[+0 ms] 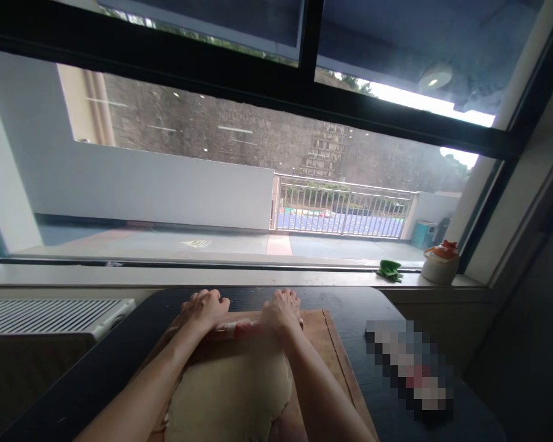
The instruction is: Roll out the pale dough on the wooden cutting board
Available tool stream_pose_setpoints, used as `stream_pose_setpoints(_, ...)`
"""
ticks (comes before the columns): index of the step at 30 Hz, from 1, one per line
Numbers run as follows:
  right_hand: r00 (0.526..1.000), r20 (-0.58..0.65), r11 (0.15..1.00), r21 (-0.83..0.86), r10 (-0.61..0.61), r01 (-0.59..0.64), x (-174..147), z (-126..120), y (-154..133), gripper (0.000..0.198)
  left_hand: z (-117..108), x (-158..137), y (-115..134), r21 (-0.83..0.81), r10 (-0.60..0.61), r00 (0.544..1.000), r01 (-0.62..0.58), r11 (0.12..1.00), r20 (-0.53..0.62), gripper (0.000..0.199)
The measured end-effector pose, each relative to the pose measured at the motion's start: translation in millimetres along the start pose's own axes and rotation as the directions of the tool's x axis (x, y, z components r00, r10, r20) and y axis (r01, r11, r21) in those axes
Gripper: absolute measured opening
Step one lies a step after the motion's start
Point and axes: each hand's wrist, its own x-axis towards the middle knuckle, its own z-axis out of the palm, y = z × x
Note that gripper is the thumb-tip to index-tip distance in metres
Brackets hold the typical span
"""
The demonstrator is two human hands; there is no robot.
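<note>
A flat, pale sheet with ragged edges lies on a brown wooden board; whether it is dough or clay I cannot tell. Across the far part of the board runs a rolling pin, with a red and white band showing in its middle. My left hand is closed over its left end, fingers curled. My right hand grips the opposite end the same way. Both palms cover the pin's ends, and my forearms reach over the two sides of the sheet.
The board rests on a dark table against a windowsill. A pixelated object lies at the right. On the sill are a crumpled green thing and a pale jar with an orange top. A white radiator stands left.
</note>
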Motion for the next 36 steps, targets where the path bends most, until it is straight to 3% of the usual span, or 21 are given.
stream_pose_setpoints(5, 1.0, 0.018, 1.0, -0.012, -0.009, 0.009, 19.0, 5.1, -0.2, 0.031, 6.6, 22.6, -1.9, -0.067, -0.033, 0.996, 0.038, 0.997, 0.081, 0.036)
stream_pose_setpoints(9, 1.0, 0.027, 1.0, -0.009, 0.0, 0.0, 18.6, 5.2, 0.5, 0.031, 8.0, 23.7, -3.0, -0.077, -0.041, 0.992, 0.051, 0.996, 0.119, 0.037)
stream_pose_setpoints(26, 0.999, -0.035, 1.0, 0.011, -0.015, 0.016, -50.1, -12.1, 2.7, 0.035, -13.3, -49.8, -5.5, 0.045, -0.018, 1.0, 0.019, 0.999, -0.011, 0.043)
stream_pose_setpoints(36, 0.999, -0.032, 1.0, 0.017, -0.012, 0.012, -15.9, -1.8, 2.4, 0.03, -5.2, -14.8, 1.5, 0.018, -0.056, 0.998, 0.055, 0.998, 0.026, 0.043)
